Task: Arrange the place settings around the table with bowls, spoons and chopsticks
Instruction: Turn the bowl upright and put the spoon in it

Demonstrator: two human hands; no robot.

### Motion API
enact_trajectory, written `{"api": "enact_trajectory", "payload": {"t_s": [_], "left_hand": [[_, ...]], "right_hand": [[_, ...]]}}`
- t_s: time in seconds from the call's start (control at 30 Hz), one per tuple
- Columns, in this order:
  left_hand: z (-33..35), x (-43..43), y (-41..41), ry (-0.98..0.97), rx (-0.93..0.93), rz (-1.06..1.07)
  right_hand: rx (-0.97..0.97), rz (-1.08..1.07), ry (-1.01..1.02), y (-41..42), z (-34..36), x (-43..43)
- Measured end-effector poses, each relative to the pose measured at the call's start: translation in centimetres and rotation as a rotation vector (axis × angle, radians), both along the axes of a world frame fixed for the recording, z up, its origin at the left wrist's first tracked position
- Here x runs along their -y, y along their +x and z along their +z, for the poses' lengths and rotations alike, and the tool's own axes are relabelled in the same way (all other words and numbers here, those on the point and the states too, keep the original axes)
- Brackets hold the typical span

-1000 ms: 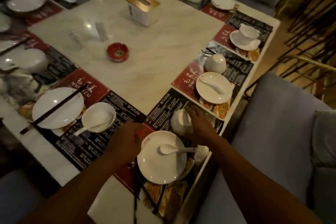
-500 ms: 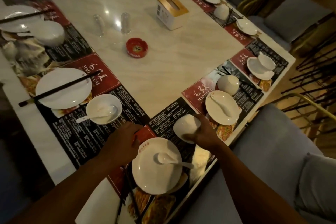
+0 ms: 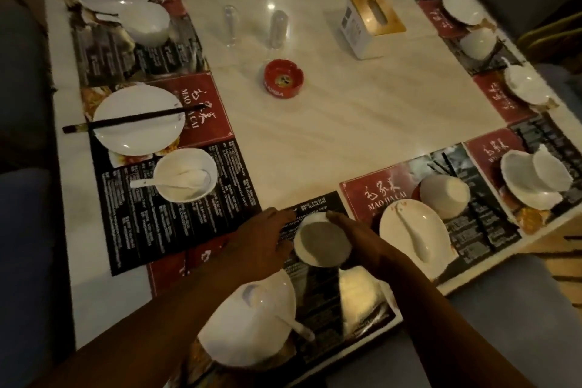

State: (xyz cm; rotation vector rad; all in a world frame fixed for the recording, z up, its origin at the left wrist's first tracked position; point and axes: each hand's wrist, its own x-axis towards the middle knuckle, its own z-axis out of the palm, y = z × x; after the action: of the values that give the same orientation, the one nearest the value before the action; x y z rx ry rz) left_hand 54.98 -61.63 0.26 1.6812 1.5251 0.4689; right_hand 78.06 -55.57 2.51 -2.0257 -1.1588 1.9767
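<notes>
Dim warm light, pale marble table (image 3: 346, 123), grey cushioned seats (image 3: 519, 340)

Head view, steeply down onto table (image 3: 330, 123)

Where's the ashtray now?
Head view, upper middle: the ashtray sits on the bare tabletop, just below two clear containers, with the tissue box up to its right.

Both forearms are bare to the frame's edge, and the left hand (image 3: 261, 241) and right hand (image 3: 360, 239) are bare too.
</notes>
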Motion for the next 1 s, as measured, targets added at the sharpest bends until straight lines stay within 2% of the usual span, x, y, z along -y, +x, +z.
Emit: {"api": "enact_trajectory", "payload": {"t_s": [0.17,0.23,0.4,0.57,0.77,1.0], "left_hand": [[0.1,-0.1,4.6,0.008,-0.024,0.159],[0.1,-0.1,5.4,-0.002,-0.021,0.253],[0.5,0.1,6.4,-0.028,0.004,0.401],[0.7,-0.3,7.1,-0.119,-0.003,0.462],[0.7,-0.3,7.8,-0.146,0.017,0.540],[0.6,0.4,8.4,-0.181,0.043,0.582]], "right_hand": [[-0.029,0.109,-0.119,0.9,-0.4,-1.7],[0.003,0.149,-0.108,0.8,-0.3,-2.3],[0.198,0.399,0.157,0.7,-0.2,-3.3],[0.193,0.636,0.338,2.9,-0.6,-3.2],[0.177,0.732,0.518,3.8,-0.3,-3.1],[0.194,0.764,0.513,3.7,-0.7,-2.7]]}}
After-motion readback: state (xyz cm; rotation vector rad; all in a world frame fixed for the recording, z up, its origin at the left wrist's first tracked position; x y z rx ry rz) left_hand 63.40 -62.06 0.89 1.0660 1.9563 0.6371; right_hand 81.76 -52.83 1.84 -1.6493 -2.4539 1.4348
